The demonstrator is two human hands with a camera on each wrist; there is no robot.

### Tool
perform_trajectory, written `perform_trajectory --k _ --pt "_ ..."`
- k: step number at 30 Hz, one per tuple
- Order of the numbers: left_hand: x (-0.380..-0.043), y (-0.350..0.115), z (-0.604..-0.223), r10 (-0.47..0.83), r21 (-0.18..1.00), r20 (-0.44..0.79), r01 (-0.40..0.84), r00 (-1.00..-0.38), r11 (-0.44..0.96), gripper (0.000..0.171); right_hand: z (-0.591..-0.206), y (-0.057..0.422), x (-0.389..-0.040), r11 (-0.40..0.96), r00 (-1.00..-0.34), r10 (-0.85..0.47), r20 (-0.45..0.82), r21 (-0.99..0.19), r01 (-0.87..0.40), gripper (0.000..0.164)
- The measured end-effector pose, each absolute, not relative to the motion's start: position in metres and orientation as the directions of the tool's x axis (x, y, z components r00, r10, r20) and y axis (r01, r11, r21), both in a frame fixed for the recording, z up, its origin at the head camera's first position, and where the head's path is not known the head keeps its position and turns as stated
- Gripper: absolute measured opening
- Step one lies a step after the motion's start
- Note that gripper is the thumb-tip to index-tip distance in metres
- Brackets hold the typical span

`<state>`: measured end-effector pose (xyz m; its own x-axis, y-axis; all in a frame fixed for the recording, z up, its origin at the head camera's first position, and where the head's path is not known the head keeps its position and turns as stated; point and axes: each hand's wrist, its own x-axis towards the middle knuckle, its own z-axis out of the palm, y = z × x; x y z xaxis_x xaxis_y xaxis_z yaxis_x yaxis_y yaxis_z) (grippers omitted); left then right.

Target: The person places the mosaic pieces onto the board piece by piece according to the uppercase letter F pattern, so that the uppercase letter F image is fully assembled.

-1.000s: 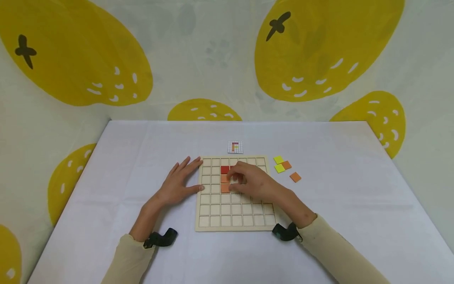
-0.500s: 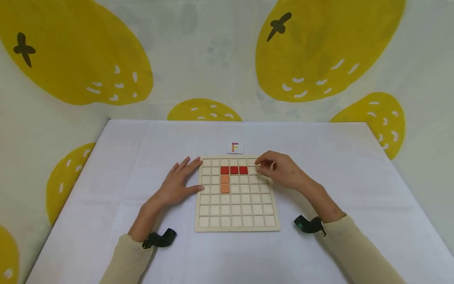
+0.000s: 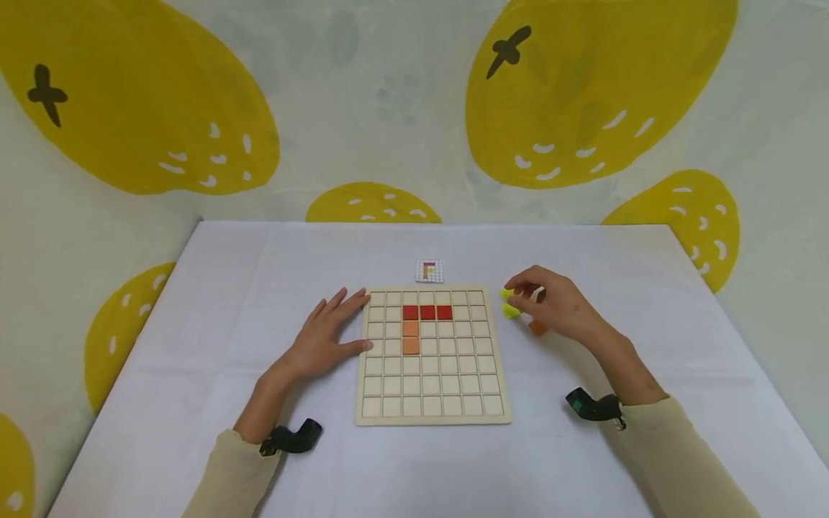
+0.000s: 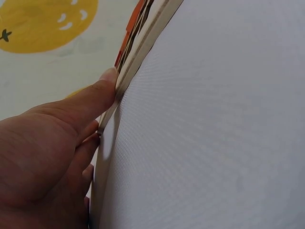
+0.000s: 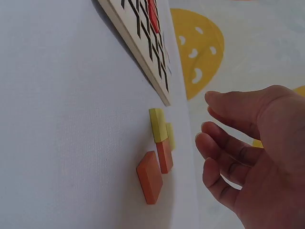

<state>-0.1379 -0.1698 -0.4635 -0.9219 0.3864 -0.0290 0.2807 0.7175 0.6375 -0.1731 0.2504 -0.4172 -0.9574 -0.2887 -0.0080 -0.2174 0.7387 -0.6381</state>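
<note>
A wooden grid board [image 3: 432, 420] lies on the white table. Three red square tiles [image 3: 427, 313] sit side by side in one of its upper rows, and two orange tiles [image 3: 411, 346] run down below the leftmost one. My left hand [image 3: 322, 344] rests at the board's left edge, its thumb and fingertips touching the rim with the fingers spread. Right of the board, my right hand [image 3: 558, 306] hovers over loose tiles, fingers loosely bent and nothing between them. Yellow tiles [image 5: 158, 125] and orange tiles [image 5: 150, 178] lie beneath it, partly hidden in the head view.
A small card [image 3: 429, 271] printed with a coloured grid pattern lies just beyond the board's far edge. Black cameras [image 3: 294, 437] are strapped at both wrists. A pale cloth wall [image 3: 388, 144] with large yellow fruit shapes stands behind the table.
My right hand has moved off the board to the right, over the loose tiles, uncovering the red row. My left hand has stayed at the board's edge.
</note>
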Motion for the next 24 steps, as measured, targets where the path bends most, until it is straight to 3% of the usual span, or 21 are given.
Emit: perform_trajectory --k 10,20,24 --pt "-0.137 -0.169 -0.462 0.375 0.623 -0.044 0.267 -0.926 0.735 0.084 -0.422 0.272 -0.176 0.758 -0.961 -0.275 -0.036 -0.623 -0.194 0.031" --pt "-0.138 -0.171 -0.464 0.387 0.637 -0.038 0.276 -0.922 0.719 0.083 -0.426 0.280 -0.180 0.804 -0.940 -0.299 -0.166 -0.574 -0.154 0.051" --pt "-0.138 -0.169 -0.466 0.390 0.645 -0.031 0.280 -0.920 0.711 0.083 -0.426 0.282 -0.178 0.804 -0.931 -0.315 -0.183 -0.573 -0.159 0.052"
